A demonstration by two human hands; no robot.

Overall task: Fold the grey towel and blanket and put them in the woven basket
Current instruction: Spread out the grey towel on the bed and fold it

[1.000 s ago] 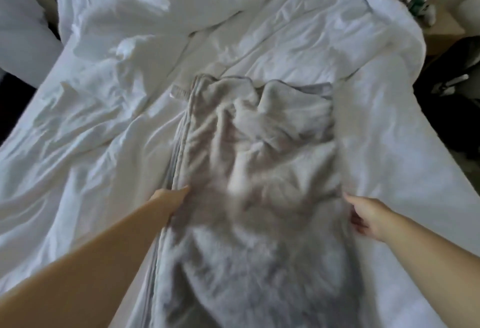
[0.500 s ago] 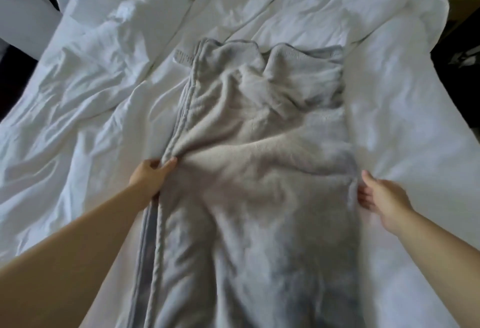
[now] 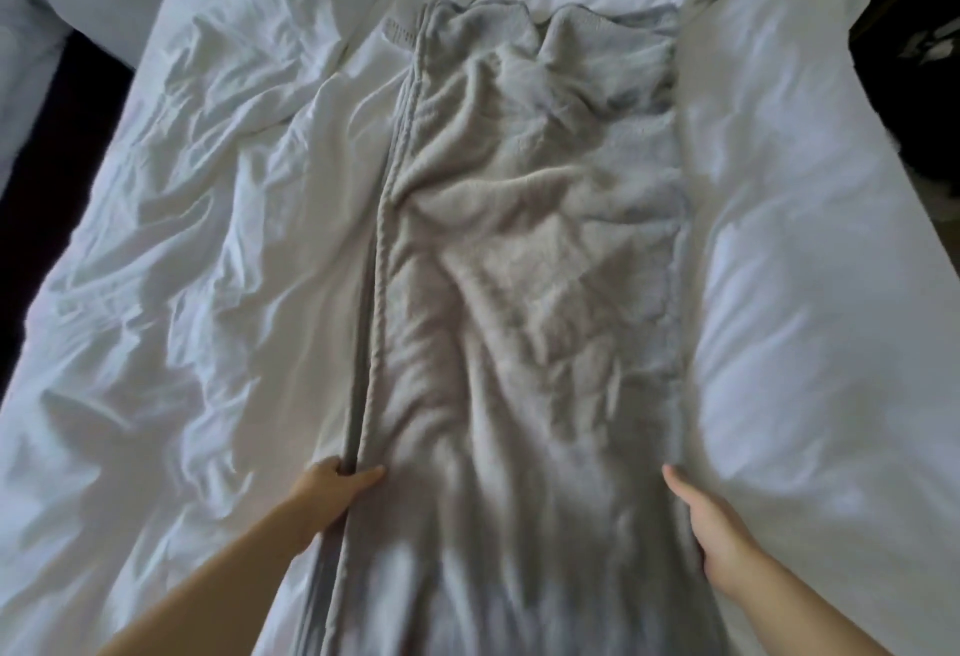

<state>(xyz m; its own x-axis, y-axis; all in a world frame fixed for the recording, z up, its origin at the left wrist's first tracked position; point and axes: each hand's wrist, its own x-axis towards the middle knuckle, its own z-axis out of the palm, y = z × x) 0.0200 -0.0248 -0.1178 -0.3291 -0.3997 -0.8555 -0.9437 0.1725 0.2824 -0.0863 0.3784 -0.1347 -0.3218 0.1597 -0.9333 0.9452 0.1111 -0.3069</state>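
Note:
The grey blanket (image 3: 530, 291) lies on the white bed as a long strip folded lengthwise, wrinkled, with its stacked edges running down its left side. My left hand (image 3: 332, 491) grips those stacked left edges near me, thumb on top of the fabric. At the strip's right edge my right hand (image 3: 698, 520) holds the blanket with its thumb showing and its fingers hidden beneath the fabric. Neither the towel nor the woven basket is in view.
Rumpled white bedding (image 3: 208, 291) surrounds the blanket on both sides. A white pillow (image 3: 62, 5) sits at the top left. Dark floor (image 3: 47, 187) shows beyond the bed's left edge, and dark clutter (image 3: 924, 57) lies past the right edge.
Both hands have slid back toward me along the blanket's two long edges. The blanket now lies longer and flatter, its bunched far end drawn out.

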